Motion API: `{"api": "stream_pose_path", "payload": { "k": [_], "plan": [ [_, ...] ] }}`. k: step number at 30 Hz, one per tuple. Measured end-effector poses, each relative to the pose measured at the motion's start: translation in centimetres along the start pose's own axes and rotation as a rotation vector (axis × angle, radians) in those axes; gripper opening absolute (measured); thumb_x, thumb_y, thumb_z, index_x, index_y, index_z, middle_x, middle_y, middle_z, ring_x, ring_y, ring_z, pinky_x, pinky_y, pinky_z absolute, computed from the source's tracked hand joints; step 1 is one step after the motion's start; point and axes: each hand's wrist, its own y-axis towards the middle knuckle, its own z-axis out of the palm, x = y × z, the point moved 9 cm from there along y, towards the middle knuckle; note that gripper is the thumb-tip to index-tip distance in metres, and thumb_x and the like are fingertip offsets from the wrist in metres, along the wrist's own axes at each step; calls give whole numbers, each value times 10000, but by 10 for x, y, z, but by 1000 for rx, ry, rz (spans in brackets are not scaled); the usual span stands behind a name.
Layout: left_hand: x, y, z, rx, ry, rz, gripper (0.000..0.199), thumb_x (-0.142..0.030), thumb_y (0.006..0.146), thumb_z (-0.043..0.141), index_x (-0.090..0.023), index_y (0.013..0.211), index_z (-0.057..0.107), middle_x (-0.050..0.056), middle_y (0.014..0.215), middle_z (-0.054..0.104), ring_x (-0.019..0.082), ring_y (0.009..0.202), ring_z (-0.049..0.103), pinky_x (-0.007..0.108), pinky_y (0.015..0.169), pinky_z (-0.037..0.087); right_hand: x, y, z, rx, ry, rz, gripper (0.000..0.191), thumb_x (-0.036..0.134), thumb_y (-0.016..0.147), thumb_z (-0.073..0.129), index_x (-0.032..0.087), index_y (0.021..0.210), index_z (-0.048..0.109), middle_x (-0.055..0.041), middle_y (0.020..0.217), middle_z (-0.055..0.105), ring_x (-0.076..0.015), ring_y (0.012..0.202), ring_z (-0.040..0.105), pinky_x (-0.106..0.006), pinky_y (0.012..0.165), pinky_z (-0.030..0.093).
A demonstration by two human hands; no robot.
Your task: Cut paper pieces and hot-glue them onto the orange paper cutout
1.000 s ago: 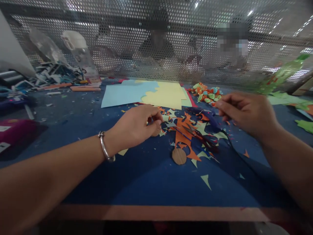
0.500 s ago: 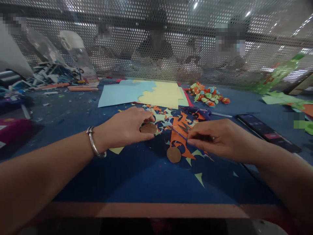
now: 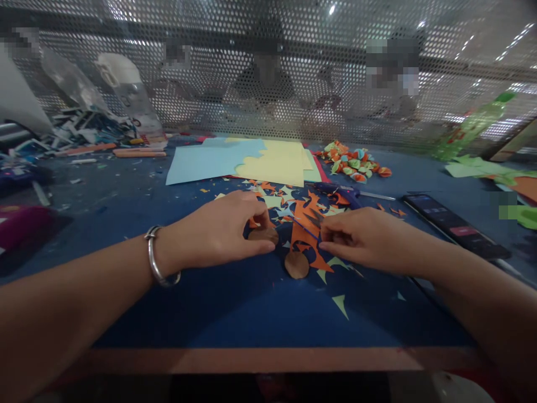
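My left hand (image 3: 218, 226) is closed, thumb and fingers around the edge of a flat brown disc (image 3: 264, 235) just above the table. In my right hand (image 3: 358, 235), fingertips and thumb pinch a thin blue stick (image 3: 308, 228), like a pen refill. Dark pointed blades (image 3: 312, 217), like scissor tips, jut from the same fingers; their handles are hidden. Under the stick lies an orange paper strip (image 3: 300, 221) with round cut-outs. A second brown disc (image 3: 296, 265) rests flat at the strip's near end, between my hands.
Paper scraps (image 3: 272, 200) litter the middle. Behind them lie blue (image 3: 205, 162) and yellow sheets (image 3: 285, 162). Small folded paper pieces (image 3: 354, 163) form a heap at the back. A phone (image 3: 455, 224) lies right, a green bottle (image 3: 472, 129) beyond it, and a clear bottle (image 3: 142, 106) back left.
My left hand has moved right and slightly toward me with the brown disc, its fingers curled more tightly. My right hand keeps nearly the same place and grip.
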Motion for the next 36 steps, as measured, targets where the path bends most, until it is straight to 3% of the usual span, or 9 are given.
{"api": "stream_pose_path", "payload": {
  "k": [6, 12, 17, 20, 23, 28, 30, 36],
  "plan": [
    [-7, 10, 3, -124, 2, -4, 245, -432, 879, 640, -191, 884, 681, 64, 934, 622, 250, 946, 560, 361, 790, 407, -6, -1, 1, 20, -6, 111, 160, 302, 861, 545, 211, 730, 567, 9, 643, 612, -140, 577, 508, -278, 559, 293],
    [-29, 19, 9, -88, 83, 75, 209, -347, 895, 594, -167, 935, 690, 103, 968, 635, 273, 961, 580, 381, 806, 428, -16, -2, -1, 0, -27, 190, 176, 283, 812, 554, 215, 654, 522, 17, 586, 567, -134, 541, 477, -281, 540, 273],
    [-28, 58, -5, -127, 136, 48, 248, -313, 867, 553, -146, 933, 724, 148, 1017, 692, 294, 982, 610, 397, 830, 441, -16, -1, -1, -2, -88, 168, 255, 325, 862, 537, 216, 638, 480, 13, 573, 541, -136, 527, 451, -292, 545, 248],
    [-18, 87, 6, -22, 121, -28, 294, -370, 809, 602, -129, 900, 745, 163, 909, 726, 298, 873, 640, 394, 764, 460, -19, -3, -5, -20, -79, 182, 214, 335, 872, 549, 221, 693, 516, 6, 618, 588, -142, 546, 480, -287, 548, 257],
    [-14, 103, 10, -26, 116, -72, 403, -389, 768, 630, -92, 1020, 733, 214, 1011, 720, 332, 930, 638, 404, 759, 460, -26, -4, -8, -20, -75, 214, 175, 342, 875, 560, 226, 743, 558, 2, 657, 624, -151, 572, 512, -285, 556, 276],
    [-12, 109, 21, 79, 13, -73, 234, -331, 754, 634, -128, 738, 749, 158, 779, 731, 247, 703, 639, 342, 615, 422, -33, -3, -6, -1, -77, 235, 187, 381, 878, 556, 229, 772, 581, -5, 691, 648, -166, 614, 538, -294, 570, 300],
    [-10, 110, 22, 96, -44, -71, 178, -270, 750, 633, -136, 739, 750, 129, 762, 740, 207, 661, 630, 318, 594, 413, -34, -3, -5, -4, -69, 229, 193, 382, 877, 547, 228, 766, 584, -7, 693, 652, -165, 610, 533, -296, 571, 305],
    [-3, 103, 0, -44, -129, -99, 166, -223, 779, 608, -137, 854, 729, 111, 840, 742, 182, 702, 623, 301, 610, 410, -38, -3, -4, -9, -61, 260, 120, 303, 804, 558, 228, 714, 580, -1, 672, 651, -158, 576, 509, -298, 549, 302]
  ]
}}
